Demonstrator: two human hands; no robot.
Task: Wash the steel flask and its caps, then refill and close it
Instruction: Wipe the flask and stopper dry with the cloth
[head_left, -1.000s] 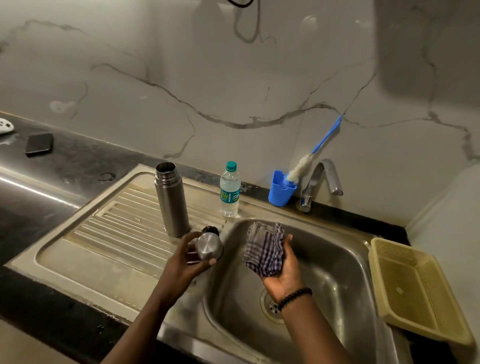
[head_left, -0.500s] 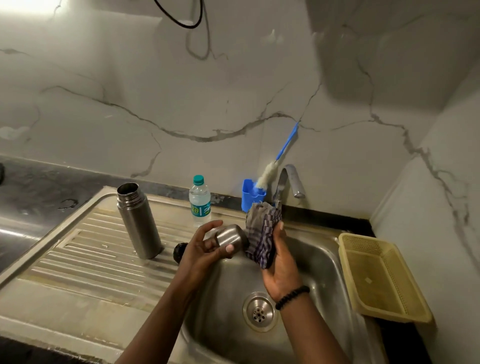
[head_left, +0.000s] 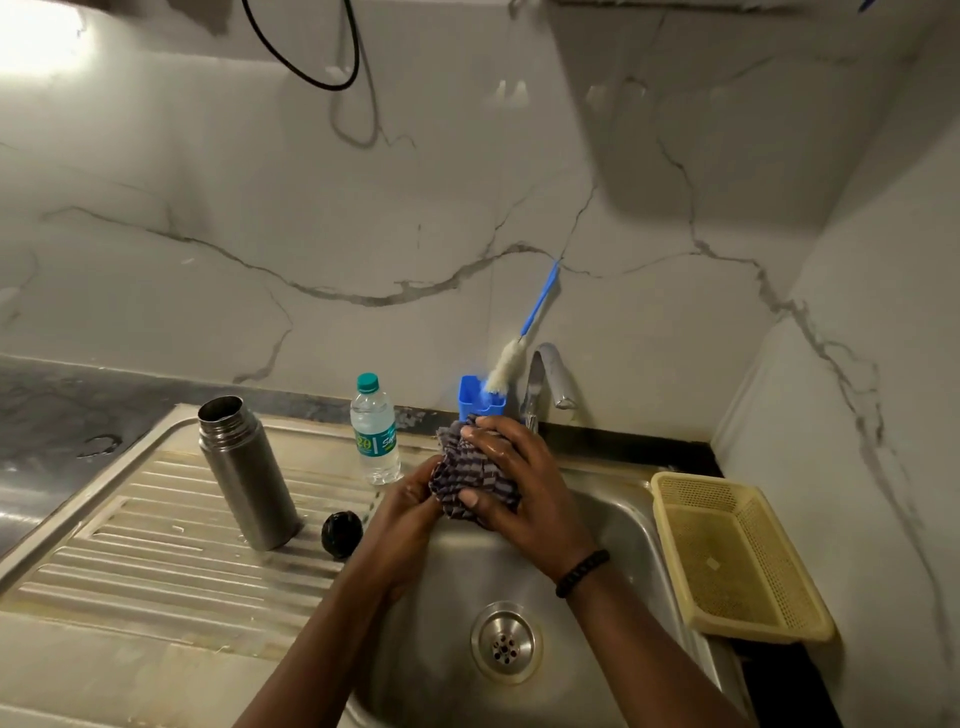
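Observation:
The steel flask (head_left: 244, 473) stands upright and uncapped on the ribbed drainboard (head_left: 145, 551). A black inner cap (head_left: 341, 533) lies beside its base. Over the sink basin (head_left: 613, 525), my right hand (head_left: 519, 483) grips a checked cloth (head_left: 470, 480) wrapped round something. My left hand (head_left: 410, 499) holds the bundle from the left side, its fingers tucked under the cloth. The steel outer cap is hidden inside the cloth. A small plastic water bottle (head_left: 375, 434) with a green lid stands behind my hands.
A tap (head_left: 545, 379) rises at the back of the sink, next to a blue holder (head_left: 480, 400) with a bottle brush (head_left: 524, 338). A yellow plastic basket (head_left: 737, 556) sits at the sink's right edge. The drain (head_left: 505, 644) lies below my wrists.
The cloth in my right hand has closed over the steel cap held by my left hand, and both hands now press together. The view has tilted up and right.

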